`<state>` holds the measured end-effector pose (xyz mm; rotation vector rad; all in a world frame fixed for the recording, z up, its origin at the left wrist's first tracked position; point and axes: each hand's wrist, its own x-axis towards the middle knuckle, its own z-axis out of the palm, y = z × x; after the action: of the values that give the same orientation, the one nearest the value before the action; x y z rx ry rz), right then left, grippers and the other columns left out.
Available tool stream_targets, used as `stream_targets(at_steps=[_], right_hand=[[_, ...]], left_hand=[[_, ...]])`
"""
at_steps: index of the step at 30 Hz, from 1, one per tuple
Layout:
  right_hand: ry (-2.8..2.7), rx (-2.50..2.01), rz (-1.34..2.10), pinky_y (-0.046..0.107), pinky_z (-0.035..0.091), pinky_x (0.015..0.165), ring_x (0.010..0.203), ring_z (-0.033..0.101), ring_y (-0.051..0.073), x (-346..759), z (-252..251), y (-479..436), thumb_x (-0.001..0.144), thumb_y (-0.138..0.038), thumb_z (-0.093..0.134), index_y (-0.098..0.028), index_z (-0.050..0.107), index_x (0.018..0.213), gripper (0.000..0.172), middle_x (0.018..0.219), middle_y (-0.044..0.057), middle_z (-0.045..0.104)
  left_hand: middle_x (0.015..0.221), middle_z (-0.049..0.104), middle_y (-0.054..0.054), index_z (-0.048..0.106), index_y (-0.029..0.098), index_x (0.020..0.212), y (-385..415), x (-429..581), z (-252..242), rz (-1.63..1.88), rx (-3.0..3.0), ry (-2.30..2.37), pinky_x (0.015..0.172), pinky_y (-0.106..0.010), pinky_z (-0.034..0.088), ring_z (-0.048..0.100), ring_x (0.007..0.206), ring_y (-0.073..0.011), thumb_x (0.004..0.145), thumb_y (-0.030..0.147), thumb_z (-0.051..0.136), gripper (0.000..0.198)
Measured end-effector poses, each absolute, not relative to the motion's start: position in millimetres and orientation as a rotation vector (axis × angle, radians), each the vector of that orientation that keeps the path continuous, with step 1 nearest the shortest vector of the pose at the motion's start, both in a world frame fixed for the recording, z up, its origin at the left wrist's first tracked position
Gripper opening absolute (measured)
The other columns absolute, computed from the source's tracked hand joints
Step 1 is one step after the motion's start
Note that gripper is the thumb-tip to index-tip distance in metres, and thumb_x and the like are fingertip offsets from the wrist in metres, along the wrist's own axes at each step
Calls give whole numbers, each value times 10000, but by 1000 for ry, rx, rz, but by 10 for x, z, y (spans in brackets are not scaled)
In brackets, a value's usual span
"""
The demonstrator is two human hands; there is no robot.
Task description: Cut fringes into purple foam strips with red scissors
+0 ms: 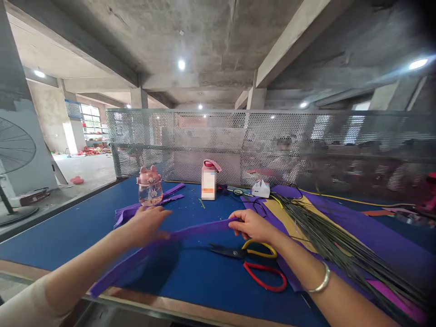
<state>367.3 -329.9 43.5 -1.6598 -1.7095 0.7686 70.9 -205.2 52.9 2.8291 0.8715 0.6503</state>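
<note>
Blue table [211,281] bearing scissors [242,254], purple strips [143,210], pink bottle [150,187], dark stems [327,238].

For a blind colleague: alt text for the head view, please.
A left hand and a right hand hold a long purple strip over a blue table. Scissors with yellow and red handles lie near the right hand.

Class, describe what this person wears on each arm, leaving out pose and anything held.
The left arm shows a pale cream short sleeve near the shoulder; the forearm is bare. The right arm is bare too, with a thin silver bangle round the wrist. No gloves or watch show.
</note>
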Motion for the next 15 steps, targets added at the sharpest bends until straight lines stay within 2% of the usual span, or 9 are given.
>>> stream_targets(at_steps=[2,3,5,7,10,13,15], right_hand=[[-1764,-1631,705,187,318,408,404,435,71,3537,416,-3145,793,-292,514,-147,597,807,168,571,-22,563],[-1788,-1605,640,190,325,427,433,447,79,3470,410,-3078,796,-283,512,-149,610,804,166,574,-21,558],[-1813,-1549,481,200,346,483,519,484,99,3386,403,-2977,811,-270,497,-153,631,796,179,615,-7,575],[-1777,-1547,384,211,357,512,556,497,110,3404,398,-2940,838,-281,463,-155,627,861,208,657,2,589],[-1693,-1695,293,231,375,526,558,502,117,3589,401,-3056,839,-322,469,-162,543,1039,266,750,15,599],[-1882,-2008,320,273,396,576,640,545,172,3786,401,-3371,755,-282,560,-184,585,941,212,733,30,608],[-1961,-2217,467,316,434,642,774,595,245,3838,382,-3614,631,-196,635,-208,624,971,340,852,63,642]], left_hand=[[1206,577,-123,504,195,1234,-2162,1099,481,646,2729,750,866,-363,393,537,1067,-279,743,475,566,568],[1214,571,-127,451,190,1276,-2210,1310,458,628,2651,666,852,-351,406,547,1057,-263,784,473,511,570],[1065,641,-110,499,183,1204,-2254,1686,411,575,2544,550,740,-315,438,600,905,-234,801,428,493,472],[830,662,-70,597,171,976,-2208,1932,353,562,2487,495,621,-271,421,594,722,-188,828,366,448,287],[600,567,-16,593,167,781,-2015,2047,234,599,2337,554,514,-248,357,501,538,-137,847,383,401,297],[571,536,3,588,170,839,-1771,1994,111,599,2134,604,468,-244,339,442,464,-113,865,418,340,352],[644,578,-14,592,164,908,-1611,1943,103,594,2096,588,480,-242,365,461,486,-109,870,408,334,357]])
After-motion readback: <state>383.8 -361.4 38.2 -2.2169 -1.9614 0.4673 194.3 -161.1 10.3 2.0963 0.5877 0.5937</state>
